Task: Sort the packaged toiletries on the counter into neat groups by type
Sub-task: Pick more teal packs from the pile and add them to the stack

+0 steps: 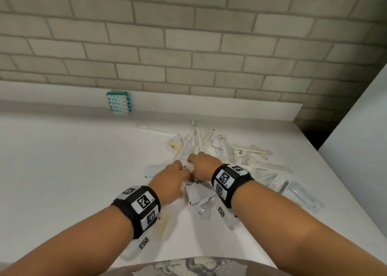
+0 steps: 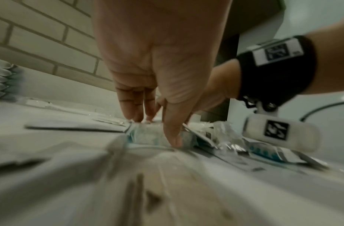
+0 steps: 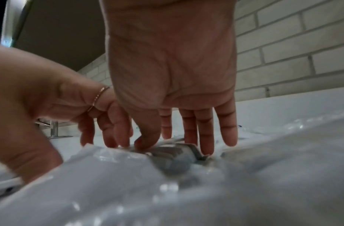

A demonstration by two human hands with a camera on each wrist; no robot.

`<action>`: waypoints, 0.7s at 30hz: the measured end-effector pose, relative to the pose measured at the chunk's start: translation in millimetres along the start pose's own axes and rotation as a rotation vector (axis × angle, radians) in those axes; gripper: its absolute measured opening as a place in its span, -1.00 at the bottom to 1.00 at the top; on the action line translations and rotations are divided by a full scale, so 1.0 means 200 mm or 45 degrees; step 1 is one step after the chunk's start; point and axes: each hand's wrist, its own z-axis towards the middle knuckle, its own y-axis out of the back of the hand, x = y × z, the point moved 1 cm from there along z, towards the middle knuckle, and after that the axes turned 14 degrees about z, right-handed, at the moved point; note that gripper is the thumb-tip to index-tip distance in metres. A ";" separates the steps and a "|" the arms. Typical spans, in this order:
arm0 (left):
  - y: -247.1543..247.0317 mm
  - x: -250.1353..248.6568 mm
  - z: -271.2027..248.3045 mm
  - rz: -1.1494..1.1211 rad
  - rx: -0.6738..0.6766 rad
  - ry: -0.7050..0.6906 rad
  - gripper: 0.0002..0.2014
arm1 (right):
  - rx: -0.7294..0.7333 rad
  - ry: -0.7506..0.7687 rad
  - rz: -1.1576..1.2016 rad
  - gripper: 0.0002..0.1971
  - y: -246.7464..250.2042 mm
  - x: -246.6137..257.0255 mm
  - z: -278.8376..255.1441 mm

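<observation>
While the left hand and right hand press loosely spread fingers into the heap of packets at counter centre, slippery wrappers risk sliding toward the finished teal stack at 11 o'clock.

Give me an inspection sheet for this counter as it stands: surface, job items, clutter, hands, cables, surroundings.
Surface: white counter, bare on its left part.
Job items: teal packets stacked neatly against the back ledge; loose pile of clear packets unsorted at centre and right.
Clutter: nothing seen.
Hands: left hand and right hand both reaching into the pile, fingers down on packets; grip unclear.
Cables: thin dark cable by the right wrist.
Surroundings: brick wall behind.
</observation>
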 end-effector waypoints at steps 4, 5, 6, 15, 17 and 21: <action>-0.03 -0.04 -0.01 0.062 -0.068 0.057 -0.26 | 0.146 0.174 -0.018 -0.57 0.00 0.03 0.01; -0.03 -0.05 -0.01 0.081 -0.081 0.064 -0.23 | 0.160 0.194 -0.037 -0.61 0.00 0.03 0.00; -0.03 -0.06 -0.01 0.107 -0.091 0.065 -0.24 | 0.148 0.214 -0.057 -0.64 0.00 0.02 0.00; 0.00 -0.06 0.01 0.063 -0.035 0.113 -0.18 | -0.069 0.176 0.001 -0.59 0.01 -0.09 -0.06; 0.00 -0.06 0.00 0.049 0.000 0.157 -0.26 | -0.063 0.106 -0.024 -0.51 0.04 -0.13 -0.06; 0.02 -0.06 -0.01 0.125 0.068 0.199 -0.28 | -0.056 0.073 -0.082 -0.42 0.04 -0.16 -0.09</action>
